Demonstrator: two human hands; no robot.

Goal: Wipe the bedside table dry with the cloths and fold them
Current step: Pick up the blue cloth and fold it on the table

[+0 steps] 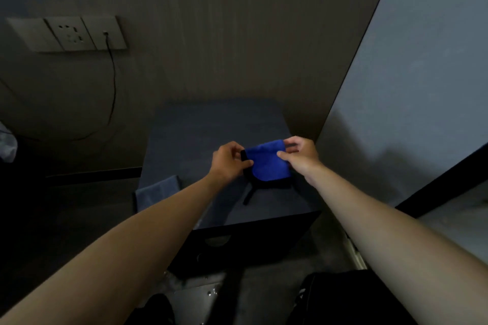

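Both hands met over the dark bedside table [184,140], each pinching an end of the blue cloth [268,162] — the left hand [228,161] at its left edge, the right hand [301,153] at its upper right corner, fingers curled. A second, grey cloth [158,192] lay at the table's near-left corner.

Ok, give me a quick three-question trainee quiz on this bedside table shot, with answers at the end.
1. True or false: both hands hold the blue cloth.
2. Where does the grey cloth lie? A) at the bedside table's front-left corner B) on the floor C) on the wall
3. What is plugged into the wall socket panel?

Key: 1 true, the left hand and right hand pinch its edges. 2 A. 3 A black cable.
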